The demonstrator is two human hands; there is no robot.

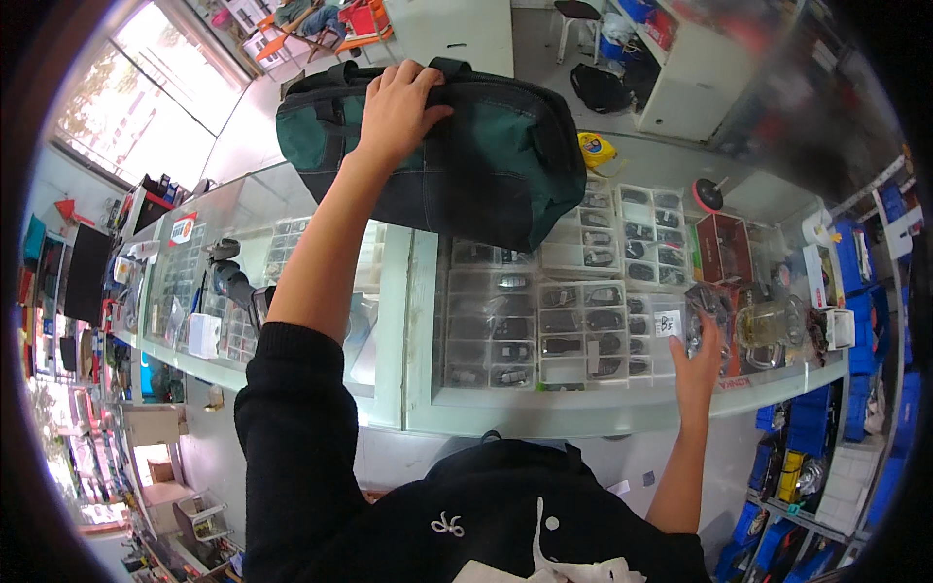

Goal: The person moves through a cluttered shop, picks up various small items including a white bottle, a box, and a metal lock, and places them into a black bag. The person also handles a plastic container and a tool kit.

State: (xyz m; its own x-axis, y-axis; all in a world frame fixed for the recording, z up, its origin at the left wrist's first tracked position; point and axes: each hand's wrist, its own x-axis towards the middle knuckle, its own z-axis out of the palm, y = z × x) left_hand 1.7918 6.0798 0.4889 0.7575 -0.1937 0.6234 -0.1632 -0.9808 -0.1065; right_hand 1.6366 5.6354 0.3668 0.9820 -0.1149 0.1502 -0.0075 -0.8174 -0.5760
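A dark green and black tool bag (476, 146) lies across the far side of the glass counter. My left hand (398, 107) reaches over to it, with the fingers curled over its top edge beside the dark carry handle (450, 66). At the right of the counter, my right hand (698, 355) has its thumb and fingers around a small, shiny, dark thing (694, 328) that seems wrapped in clear plastic; its kind is unclear. Next to the thumb shows a white label (668, 324). Under the glass sit divided trays (583, 321) of dark key-fob-like pieces.
Right of my right hand stand a glass mug (763, 324) and a reddish box (721, 243). A yellow tape measure (597, 152) lies beyond the bag. A dark stand-like tool (238, 287) is near my left forearm. Blue bins (809, 418) fill the right shelves.
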